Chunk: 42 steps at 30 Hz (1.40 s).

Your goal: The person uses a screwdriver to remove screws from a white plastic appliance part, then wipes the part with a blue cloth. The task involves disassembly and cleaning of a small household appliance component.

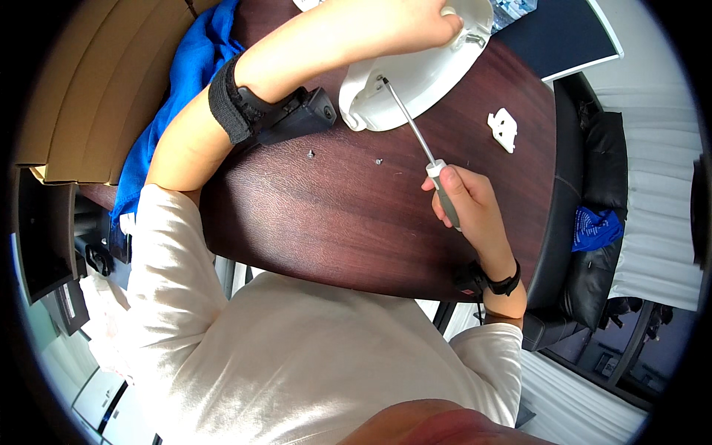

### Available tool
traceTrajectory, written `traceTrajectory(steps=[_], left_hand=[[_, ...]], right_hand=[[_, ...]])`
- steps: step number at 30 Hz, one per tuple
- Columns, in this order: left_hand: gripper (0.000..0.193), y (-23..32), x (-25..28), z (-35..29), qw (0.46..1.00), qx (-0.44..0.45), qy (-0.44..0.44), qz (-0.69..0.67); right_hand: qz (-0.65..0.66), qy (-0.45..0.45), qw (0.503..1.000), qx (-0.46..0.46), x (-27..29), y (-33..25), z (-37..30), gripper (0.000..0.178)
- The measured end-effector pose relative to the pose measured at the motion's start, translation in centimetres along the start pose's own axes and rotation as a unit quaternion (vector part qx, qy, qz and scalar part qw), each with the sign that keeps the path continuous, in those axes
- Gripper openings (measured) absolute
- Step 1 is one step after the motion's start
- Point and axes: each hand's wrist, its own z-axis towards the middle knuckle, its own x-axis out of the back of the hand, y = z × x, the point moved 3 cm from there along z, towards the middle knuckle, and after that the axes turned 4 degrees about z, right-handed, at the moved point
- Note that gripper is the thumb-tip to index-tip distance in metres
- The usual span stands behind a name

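A white curved plastic housing (pixel 430 83) lies at the far side of the dark wooden table, its hollow side showing. My left hand (pixel 404 26) reaches across to it, fingers curled closed on its far inner part; exactly what they pinch is partly hidden. In my right hand (pixel 471 196) is a screwdriver (pixel 413 124) with a grey and white handle, held closed between thumb and fingers. Its tip touches or nearly touches a screw spot inside the housing's near edge. Two small screws, one left (pixel 311 154) and one right (pixel 379 161), lie on the table.
A small white plastic bracket (pixel 503 130) rests on the table (pixel 334 230) to the right. Blue cloth (pixel 185 81) and a cardboard box (pixel 96 89) flank the left side. Clear plastic packaging (pixel 512 10) stands far right, near a black sofa (pixel 604 159).
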Motion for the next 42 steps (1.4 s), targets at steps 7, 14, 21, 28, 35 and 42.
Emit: traceTrajectory(steps=[7, 14, 21, 28, 35, 42], left_hand=[[0.036, -0.6, -0.7, 0.4, 1.0, 0.005, 0.013, 0.005], [0.036, -0.7, -0.9, 0.4, 1.0, 0.004, 0.017, 0.01], [0.037, -0.1, -0.4, 0.2, 1.0, 0.008, 0.003, -0.006], [0.035, -0.4, -1.1, 0.4, 1.0, -0.002, 0.008, -0.003], [0.033, 0.1, -0.3, 0.3, 1.0, 0.019, -0.015, 0.003], [0.032, -1.3, -1.4, 0.9, 0.999, -0.003, 0.031, 0.008]], right_hand=[[-0.003, 0.0, 1.0, -0.001, 0.1, 0.2, 0.0, 0.045], [0.006, 0.001, 1.0, -0.001, 0.0, -0.1, -0.1, 0.045], [-0.004, 0.025, 1.0, -0.014, -0.2, 0.1, 0.0, 0.039], [-0.434, 0.227, 0.845, 0.215, -0.7, -3.6, -1.3, 0.027], [-0.421, 0.254, 0.834, 0.249, 0.4, -4.8, -2.4, 0.029], [0.005, 0.04, 0.999, -0.012, 0.5, -0.8, -1.2, 0.041]])
